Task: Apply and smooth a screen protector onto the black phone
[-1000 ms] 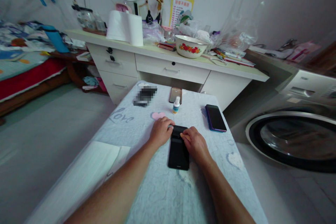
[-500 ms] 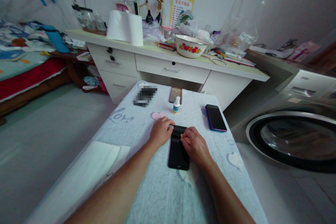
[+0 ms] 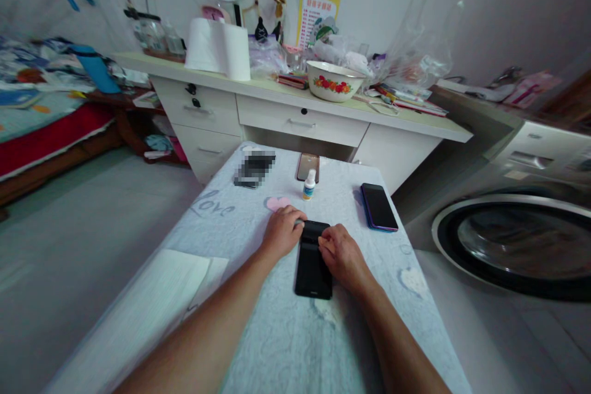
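Here — black phone (image 3: 314, 274) between left hand (image 3: 282, 229) and right hand (image 3: 342, 252).

I see bare forearms (image 3: 215, 320) on my remote feed, tapering towards the wrists. The left hand (image 3: 282, 231), at the upper left of the black phone (image 3: 314, 277), and the right hand (image 3: 341, 253), along its right edge, are bare too.

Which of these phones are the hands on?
The black phone nearest the camera: the left hand is at its far left corner, the right hand over its screen. The blue-edged phone lies apart, farther right.
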The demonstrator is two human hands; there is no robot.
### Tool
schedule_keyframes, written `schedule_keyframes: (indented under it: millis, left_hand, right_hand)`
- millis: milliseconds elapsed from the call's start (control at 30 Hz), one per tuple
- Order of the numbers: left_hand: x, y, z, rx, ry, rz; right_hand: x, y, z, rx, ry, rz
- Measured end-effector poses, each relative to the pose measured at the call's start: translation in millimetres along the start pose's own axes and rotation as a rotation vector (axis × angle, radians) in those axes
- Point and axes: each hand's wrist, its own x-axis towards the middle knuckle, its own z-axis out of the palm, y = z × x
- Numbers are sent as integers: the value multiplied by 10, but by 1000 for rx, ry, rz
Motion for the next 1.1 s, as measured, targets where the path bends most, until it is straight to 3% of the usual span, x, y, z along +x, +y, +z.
schedule_keyframes:
  millis: [400,567,800,1100]
  left_hand:
    - [5,-12,16,-15,4,3]
    - [0,-3,9,-14,1,-4]
    - [-4,-12,18,-2,6,4]
    - [-2,-2,14,-10,2,-5]
  right_hand:
    - [-2,74,-33,-66,191,138]
    - [4,57,-76,-14,132,222]
    - [5,43,-46,3,83,72]
    - [47,-43,-109,37,-21,29]
